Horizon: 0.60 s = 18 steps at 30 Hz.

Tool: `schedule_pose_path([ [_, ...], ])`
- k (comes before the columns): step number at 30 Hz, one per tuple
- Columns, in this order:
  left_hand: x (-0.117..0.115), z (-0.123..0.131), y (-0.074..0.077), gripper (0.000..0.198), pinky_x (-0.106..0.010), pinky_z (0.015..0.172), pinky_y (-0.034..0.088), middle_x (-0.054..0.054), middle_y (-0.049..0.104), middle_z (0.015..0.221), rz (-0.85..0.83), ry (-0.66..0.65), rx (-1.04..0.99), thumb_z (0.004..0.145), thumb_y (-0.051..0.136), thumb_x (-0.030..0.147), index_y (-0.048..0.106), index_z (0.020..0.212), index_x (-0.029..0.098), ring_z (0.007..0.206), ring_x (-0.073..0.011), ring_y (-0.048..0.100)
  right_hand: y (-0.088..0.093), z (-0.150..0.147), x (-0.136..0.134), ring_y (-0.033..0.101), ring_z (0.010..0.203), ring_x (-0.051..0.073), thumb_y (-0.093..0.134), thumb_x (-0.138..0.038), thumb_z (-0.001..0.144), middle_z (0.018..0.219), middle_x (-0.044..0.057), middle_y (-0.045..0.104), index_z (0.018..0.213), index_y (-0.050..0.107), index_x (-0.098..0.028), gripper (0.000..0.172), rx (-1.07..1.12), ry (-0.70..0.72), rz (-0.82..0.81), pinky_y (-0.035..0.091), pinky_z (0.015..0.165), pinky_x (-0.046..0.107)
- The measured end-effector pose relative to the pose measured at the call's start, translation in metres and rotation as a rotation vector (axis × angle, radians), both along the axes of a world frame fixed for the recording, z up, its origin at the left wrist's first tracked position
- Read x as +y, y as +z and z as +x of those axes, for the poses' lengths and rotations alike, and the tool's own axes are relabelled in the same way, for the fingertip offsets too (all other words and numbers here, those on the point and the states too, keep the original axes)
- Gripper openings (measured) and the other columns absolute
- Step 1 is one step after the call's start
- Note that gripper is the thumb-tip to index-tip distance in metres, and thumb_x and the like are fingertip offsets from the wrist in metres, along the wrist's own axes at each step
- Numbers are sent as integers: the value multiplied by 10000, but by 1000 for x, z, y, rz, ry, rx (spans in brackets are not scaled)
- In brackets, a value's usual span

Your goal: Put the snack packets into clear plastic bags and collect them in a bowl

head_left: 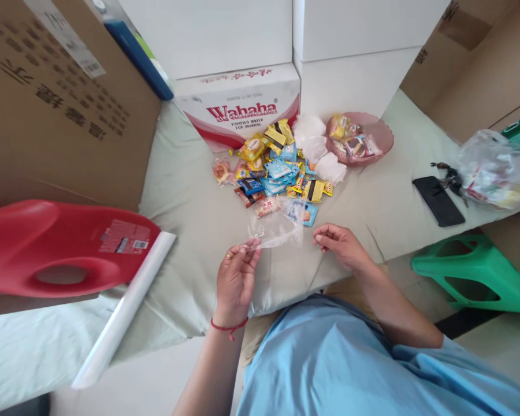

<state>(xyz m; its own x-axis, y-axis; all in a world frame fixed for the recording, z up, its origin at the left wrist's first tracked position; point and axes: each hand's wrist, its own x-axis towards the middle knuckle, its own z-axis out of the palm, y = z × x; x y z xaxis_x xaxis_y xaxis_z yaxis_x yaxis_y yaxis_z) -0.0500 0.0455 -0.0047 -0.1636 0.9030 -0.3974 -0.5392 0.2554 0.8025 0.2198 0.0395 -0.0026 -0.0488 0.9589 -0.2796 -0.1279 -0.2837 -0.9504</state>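
Note:
My left hand (239,271) pinches the edge of a clear plastic bag (279,231), which spreads out toward the right over the cloth. Just right of the bag, my right hand (338,245) has its fingers curled with thumb and forefinger close together; whether anything thin is between them I cannot make out. Beyond both hands lies a pile of small wrapped snacks (279,170) in blue, yellow, brown and red packets. One pale packet (266,206) and a blue packet (311,214) lie at the bag's far edge, partly seen through the film.
Behind the pile stand a Wahaha carton (242,110) and white crumpled bags (316,144). A pink bowl (383,144) holds more snacks. Rightward are a phone (438,200), a filled plastic bag (496,173) and a green stool (494,266). A red plastic object (78,231) and white roll (125,312) lie left.

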Motion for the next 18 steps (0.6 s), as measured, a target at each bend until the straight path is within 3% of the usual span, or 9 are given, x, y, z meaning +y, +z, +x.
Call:
schedule_pose_path([
  [4, -1, 4, -2, 260, -387, 1046, 591, -37, 790, 951, -22, 27, -43, 688, 901, 235, 649, 741, 199, 1062, -200, 756, -2, -13, -3, 583, 756, 150, 778, -680, 799, 1080, 64, 680, 1186, 665, -242, 595, 7, -2, 7, 484, 570, 260],
  [8, -7, 14, 4, 275, -405, 1041, 589, -25, 787, 953, 0, -51, -8, 679, 899, 225, 627, 710, 197, 1027, -193, 755, 2, -30, 6, 545, 735, 124, 882, -595, 707, 1192, 75, 651, 1312, 588, -260, 751, -87, -41, 122, 477, 614, 263],
  [11, -12, 17, 7, 259, -411, 1031, 589, -26, 779, 961, 14, -99, 29, 668, 894, 221, 637, 674, 192, 1046, -207, 747, 5, -41, 24, 512, 712, 115, 869, -526, 738, 1122, 41, 667, 1227, 631, -260, 606, -153, -112, 202, 466, 665, 272],
  [14, -15, 12, 5, 226, -426, 1038, 586, -31, 771, 1037, 10, -102, 59, 660, 880, 211, 655, 660, 192, 1100, -229, 732, 4, -43, 42, 496, 699, 133, 784, -567, 809, 869, 4, 640, 968, 695, -234, 380, -148, -104, 218, 413, 639, 273],
  [18, -17, -10, -6, 211, -371, 1014, 588, -38, 765, 1029, -21, -27, 60, 649, 879, 205, 669, 658, 193, 1136, -226, 718, 2, -35, 55, 426, 615, 121, 796, -606, 773, 714, -23, 568, 861, 696, -228, 400, -85, -118, 158, 326, 563, 267],
])
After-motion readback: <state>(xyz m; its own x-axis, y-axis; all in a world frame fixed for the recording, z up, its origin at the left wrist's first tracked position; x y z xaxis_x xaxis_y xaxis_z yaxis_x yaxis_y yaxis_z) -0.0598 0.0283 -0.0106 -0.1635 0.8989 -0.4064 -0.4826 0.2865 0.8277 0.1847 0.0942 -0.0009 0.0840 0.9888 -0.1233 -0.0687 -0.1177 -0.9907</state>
